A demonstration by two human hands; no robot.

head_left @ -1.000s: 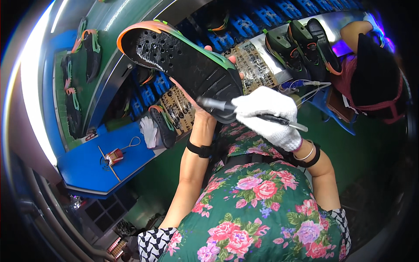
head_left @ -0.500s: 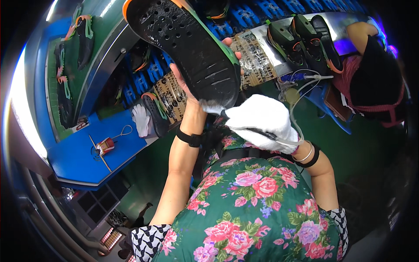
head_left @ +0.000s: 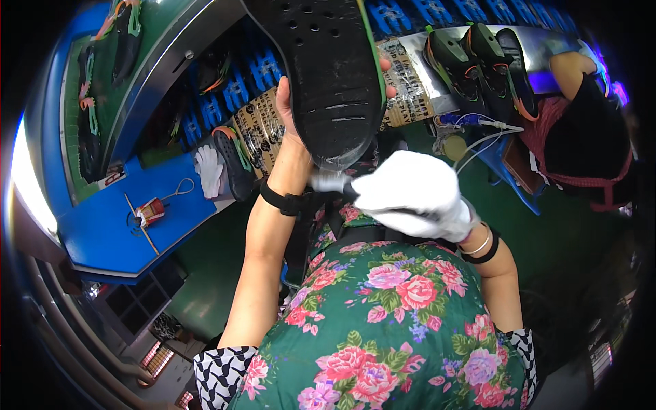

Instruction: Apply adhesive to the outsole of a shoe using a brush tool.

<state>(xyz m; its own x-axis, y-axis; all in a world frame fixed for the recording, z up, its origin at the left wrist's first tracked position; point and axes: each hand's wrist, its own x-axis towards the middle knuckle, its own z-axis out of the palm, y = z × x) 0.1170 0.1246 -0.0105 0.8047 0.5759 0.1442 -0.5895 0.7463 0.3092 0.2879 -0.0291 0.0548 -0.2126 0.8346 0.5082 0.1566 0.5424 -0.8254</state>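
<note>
A black shoe sole (head_left: 336, 82) with a green edge stands tilted in front of me, its wet-looking, holed face toward me. My left hand (head_left: 290, 116) is wrapped round it from behind, thumb on the left edge and fingertips showing at the right edge. In a white cloth glove, my right hand (head_left: 410, 195) is closed round the dark handle of a small brush (head_left: 330, 183). The pale bristles, blurred by motion, are just below the near rounded end of the sole; whether they touch it I cannot tell.
At left, a blue table (head_left: 102, 232) bears a white glove (head_left: 210, 172); another sole (head_left: 232, 164) lies beside it. Ahead are a taped cardboard piece (head_left: 410, 85), blue racks and dark shoe uppers (head_left: 454, 72). White tubes (head_left: 488, 137) hang near a co-worker (head_left: 584, 137) at right.
The sole has turned more upright and shifted up and right. The brush has slid down off the sole's face to beneath its near end. My view has shifted slightly.
</note>
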